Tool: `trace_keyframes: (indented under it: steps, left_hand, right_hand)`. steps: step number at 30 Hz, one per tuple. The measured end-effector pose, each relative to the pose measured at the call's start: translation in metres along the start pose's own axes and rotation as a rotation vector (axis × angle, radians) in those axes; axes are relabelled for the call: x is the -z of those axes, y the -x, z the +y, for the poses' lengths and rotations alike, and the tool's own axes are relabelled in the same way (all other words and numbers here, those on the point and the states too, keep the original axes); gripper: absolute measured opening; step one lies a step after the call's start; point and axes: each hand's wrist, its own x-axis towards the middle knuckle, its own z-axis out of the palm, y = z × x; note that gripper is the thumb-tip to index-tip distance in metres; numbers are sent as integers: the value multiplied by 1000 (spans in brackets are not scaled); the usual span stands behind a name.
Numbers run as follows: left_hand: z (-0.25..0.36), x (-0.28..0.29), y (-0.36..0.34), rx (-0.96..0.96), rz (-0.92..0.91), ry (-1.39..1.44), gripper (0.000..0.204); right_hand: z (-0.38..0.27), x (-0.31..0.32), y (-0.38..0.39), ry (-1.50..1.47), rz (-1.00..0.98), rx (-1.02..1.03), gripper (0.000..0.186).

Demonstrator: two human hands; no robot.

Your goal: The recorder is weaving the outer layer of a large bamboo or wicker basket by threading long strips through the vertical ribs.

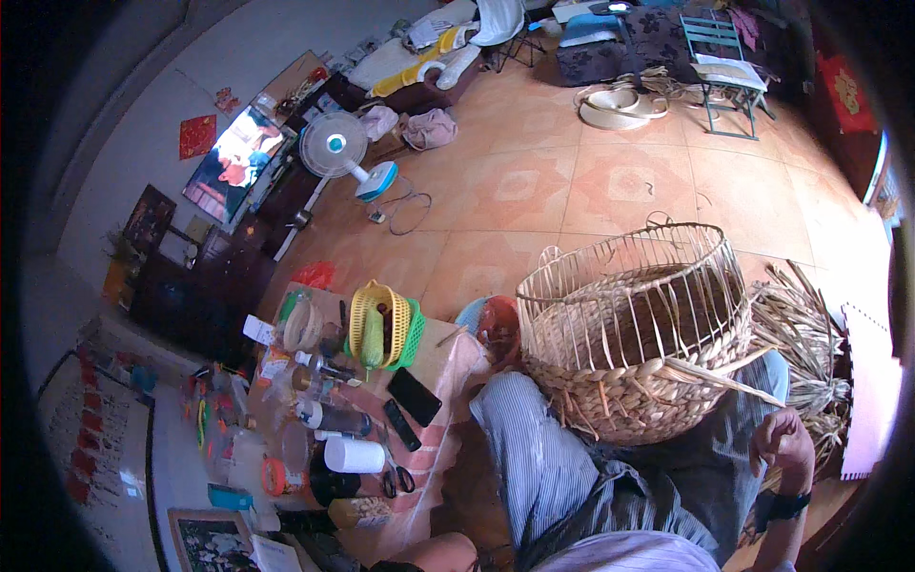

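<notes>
A large round basket (648, 391) of braided straw rests on my lap, tilted so its open top faces away. Its lower wall is thickly woven, while thin upright stakes show above, bound by a rim. From the near right side of the weave a flat straw strand (724, 383) runs out straight to my right hand (783, 439). That hand is closed around its end, with fingers curled. At the bottom edge only a rounded bit of bare skin of my left arm or hand shows, its fingers hidden.
Loose dried straw (810, 353) lies at my right. On the left, a cloth-covered table (448, 357) bears a yellow basket (365, 303) with a green gourd, a phone (415, 397), scissors (398, 480) and bottles. Farther off stand a fan (334, 145) and a folding chair (724, 71).
</notes>
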Motion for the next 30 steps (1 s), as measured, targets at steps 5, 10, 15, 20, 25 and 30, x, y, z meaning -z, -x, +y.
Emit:
trace_keyframes:
  steps: [5, 10, 15, 20, 25, 30]
  left_hand:
    - [51, -3, -31, -117, 84, -89, 28]
    - [122, -32, -84, -511, 505, -153, 29]
    - [198, -55, -139, -848, 921, -349, 30]
    - [226, -41, -182, -982, 1168, -796, 29]
    - [216, -26, -220, -990, 1026, -755, 18]
    - [205, -34, -250, -878, 1189, -768, 15]
  right_hand:
    - [-11, 2, -9, 135, 146, 118, 47]
    - [-34, -20, -79, 417, 417, 79, 25]
    - [-49, -24, -125, 808, 410, 97, 24]
    - [-24, -35, -167, 1132, 461, 237, 17]
    - [-9, -13, -178, 1670, 398, 292, 13]
    - [-7, -16, -184, 1800, 337, 239, 14]
